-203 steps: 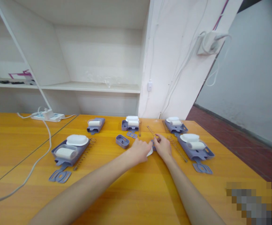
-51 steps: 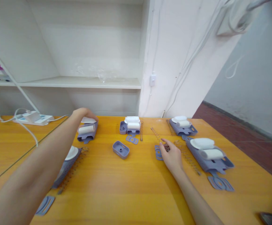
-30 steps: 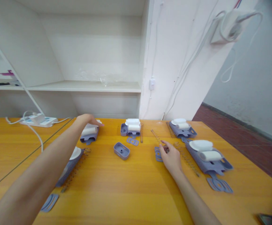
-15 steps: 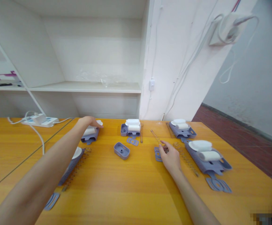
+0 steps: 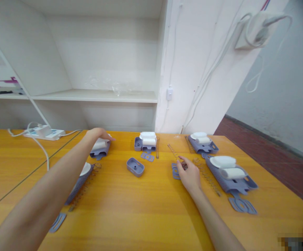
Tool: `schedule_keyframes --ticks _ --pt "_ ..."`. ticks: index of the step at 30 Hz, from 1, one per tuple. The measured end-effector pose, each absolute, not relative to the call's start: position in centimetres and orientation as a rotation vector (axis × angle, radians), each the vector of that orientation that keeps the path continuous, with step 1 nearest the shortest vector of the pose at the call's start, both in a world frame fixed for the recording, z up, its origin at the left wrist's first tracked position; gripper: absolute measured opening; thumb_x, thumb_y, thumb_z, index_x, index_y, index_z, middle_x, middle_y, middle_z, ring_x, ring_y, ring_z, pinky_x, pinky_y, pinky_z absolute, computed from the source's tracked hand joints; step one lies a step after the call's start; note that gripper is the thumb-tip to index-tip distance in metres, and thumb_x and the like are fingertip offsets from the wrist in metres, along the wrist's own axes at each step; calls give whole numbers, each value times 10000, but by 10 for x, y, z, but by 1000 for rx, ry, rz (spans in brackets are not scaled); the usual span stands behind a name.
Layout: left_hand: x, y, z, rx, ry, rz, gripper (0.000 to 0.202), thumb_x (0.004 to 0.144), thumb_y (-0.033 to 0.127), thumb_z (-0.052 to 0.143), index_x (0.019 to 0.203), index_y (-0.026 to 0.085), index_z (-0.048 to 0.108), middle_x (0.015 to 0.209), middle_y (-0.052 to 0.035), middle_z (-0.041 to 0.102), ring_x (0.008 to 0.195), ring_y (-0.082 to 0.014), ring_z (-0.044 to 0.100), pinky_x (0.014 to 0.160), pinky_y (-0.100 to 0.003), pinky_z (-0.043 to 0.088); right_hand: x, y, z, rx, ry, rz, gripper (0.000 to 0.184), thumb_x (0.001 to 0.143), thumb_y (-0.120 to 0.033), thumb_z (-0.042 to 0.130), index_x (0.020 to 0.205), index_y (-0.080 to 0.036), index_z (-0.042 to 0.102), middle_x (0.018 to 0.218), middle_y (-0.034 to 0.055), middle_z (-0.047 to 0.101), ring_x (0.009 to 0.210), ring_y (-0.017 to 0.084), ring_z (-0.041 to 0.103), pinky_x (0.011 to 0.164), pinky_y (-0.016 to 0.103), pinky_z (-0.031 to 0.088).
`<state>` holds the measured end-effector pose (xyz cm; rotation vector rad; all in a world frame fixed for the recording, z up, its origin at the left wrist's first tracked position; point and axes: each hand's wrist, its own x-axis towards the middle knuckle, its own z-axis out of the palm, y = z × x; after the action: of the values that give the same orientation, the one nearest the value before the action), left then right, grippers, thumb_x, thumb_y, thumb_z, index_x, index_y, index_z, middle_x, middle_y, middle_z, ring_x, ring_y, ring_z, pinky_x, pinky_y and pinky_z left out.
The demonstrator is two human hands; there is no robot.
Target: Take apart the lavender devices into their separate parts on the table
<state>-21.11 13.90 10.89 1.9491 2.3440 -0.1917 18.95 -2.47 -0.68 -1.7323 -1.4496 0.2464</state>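
My left hand reaches over the grey-purple plastic holder at the far left. A white roll lies on that holder, just under the hand; most of the fingers are hidden. My right hand rests low on the table, its thumb and index finger closed at the near end of a thin coil spring. Beside those fingertips lies a flat grey-purple slotted piece, partly covered by the hand. Between both hands sits a small open grey-purple tray.
More holders with white parts stand at back centre, back right, right and left, with springs and slotted pieces alongside. A power strip with cables lies at back left. Behind are a white shelf and wall.
My left hand has shifted slightly, and the white part beyond its fingers is now mostly covered. The right hand stays in place at the spring.
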Motion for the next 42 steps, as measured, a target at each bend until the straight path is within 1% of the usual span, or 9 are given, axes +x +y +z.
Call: schedule_keyframes --ticks 2,5,10,15,19,23,31,36,42 --pt "-210 135 112 1821 2338 -334 1094 360 741 684 1289 189 508 1287 -199 528 1085 -425 539 752 -439 495 189 -24 -7 -1727 -1446 254 448 789 -434 444 1055 -138 649 765 58 673 694 189 604 690 300 458" --pt "-212 124 116 1855 2274 -388 1259 331 714 716 1409 204 313 1346 -207 464 1142 -435 496 806 -451 473 189 -24 -7 -1731 -1437 266 444 787 -436 449 1057 -146 649 766 55 672 690 187 605 684 299 457" --pt "-225 102 115 2074 2189 -399 1405 251 611 789 1447 299 124 1376 -209 412 1203 -434 436 901 -473 411 188 -25 -7 -1759 -1446 262 425 787 -437 461 1060 -171 648 768 38 673 688 180 609 684 294 448" --pt "-237 86 108 2173 2332 -456 1458 202 467 843 1442 337 87 1430 -219 304 1278 -493 267 949 -666 236 188 -25 -7 -1755 -1444 272 426 788 -439 464 1061 -167 645 771 42 674 700 185 610 677 293 451" --pt "-250 87 101 2277 2333 -459 1419 265 464 836 1443 338 55 1422 -213 306 1278 -490 246 944 -711 165 188 -25 -7 -1744 -1451 262 432 789 -442 457 1055 -159 647 774 48 676 694 183 610 684 294 453" --pt "-258 89 96 2377 2282 -438 1406 303 467 829 1448 306 28 1376 -218 364 1261 -472 275 949 -706 152 188 -25 -8 -1742 -1449 262 436 792 -444 456 1059 -155 644 782 49 678 691 180 609 684 291 455" --pt "-253 83 96 2578 2219 -455 1293 408 462 813 1451 281 71 1398 -230 321 1282 -421 272 971 -682 101 189 -24 -9 -1736 -1444 264 429 789 -437 461 1058 -156 643 787 43 676 688 178 612 688 290 464" --pt "-257 85 96 2726 2220 -364 1237 455 388 830 1450 281 101 1404 -204 330 1275 -384 298 1019 -595 118 190 -24 -11 -1725 -1441 254 427 787 -447 466 1044 -157 646 765 42 675 680 182 613 683 295 466" --pt "-256 87 99 2814 2222 -329 1106 536 361 806 1437 294 169 1333 -182 421 1205 -354 391 998 -502 227 190 -24 -13 -1714 -1422 249 417 787 -445 472 1042 -165 648 745 37 674 681 184 615 670 291 466"
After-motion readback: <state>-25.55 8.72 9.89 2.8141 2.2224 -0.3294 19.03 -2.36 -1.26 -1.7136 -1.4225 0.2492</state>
